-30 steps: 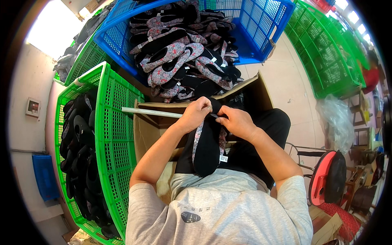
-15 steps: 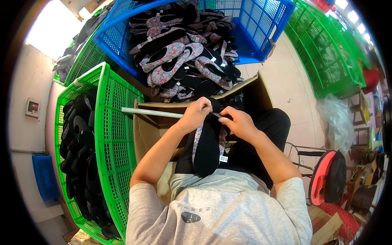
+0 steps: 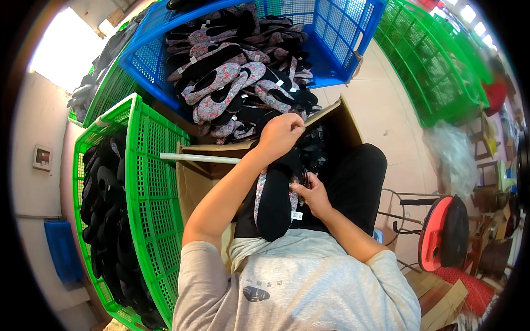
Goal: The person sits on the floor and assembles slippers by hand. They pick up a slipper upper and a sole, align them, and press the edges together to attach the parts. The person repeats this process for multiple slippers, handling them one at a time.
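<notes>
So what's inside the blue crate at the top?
The blue crate holds a heap of flat slippers, some floral grey-pink, some black. The ones on top hide what lies beneath them.

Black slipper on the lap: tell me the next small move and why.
Probably draw the left hand further up while the right hand steadies the black slipper. The left hand is raised over the cardboard box, closed as if pinching something too thin to see; the right hand's fingers press at the slipper's patterned edge.
</notes>
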{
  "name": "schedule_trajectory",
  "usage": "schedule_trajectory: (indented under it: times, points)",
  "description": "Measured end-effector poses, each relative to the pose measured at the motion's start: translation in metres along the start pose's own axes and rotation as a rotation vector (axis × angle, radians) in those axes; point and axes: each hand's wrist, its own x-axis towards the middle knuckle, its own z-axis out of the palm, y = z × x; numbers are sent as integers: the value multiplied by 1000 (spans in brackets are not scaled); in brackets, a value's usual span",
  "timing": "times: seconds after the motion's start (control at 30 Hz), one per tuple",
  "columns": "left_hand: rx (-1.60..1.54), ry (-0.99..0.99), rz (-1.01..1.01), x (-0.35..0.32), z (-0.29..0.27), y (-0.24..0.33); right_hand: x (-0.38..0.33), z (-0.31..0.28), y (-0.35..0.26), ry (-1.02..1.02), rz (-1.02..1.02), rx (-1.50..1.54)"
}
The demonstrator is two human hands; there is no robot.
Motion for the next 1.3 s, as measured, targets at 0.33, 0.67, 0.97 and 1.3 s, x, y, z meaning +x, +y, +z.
schedule_trajectory:
  times: [0.33, 0.67, 0.97, 1.3]
  points:
    - [354, -81, 61, 30, 30, -3, -2, -5, 15, -7, -57, 149]
    - [11, 132, -244, -20, -22, -44, -9, -6, 0, -37, -2, 147]
    - [-663, -9, -633, -115, -26, -53, -1, -8, 12, -49, 22, 121]
    - [-951, -59, -589, -131, -22, -54, -2, -2, 8, -40, 70, 164]
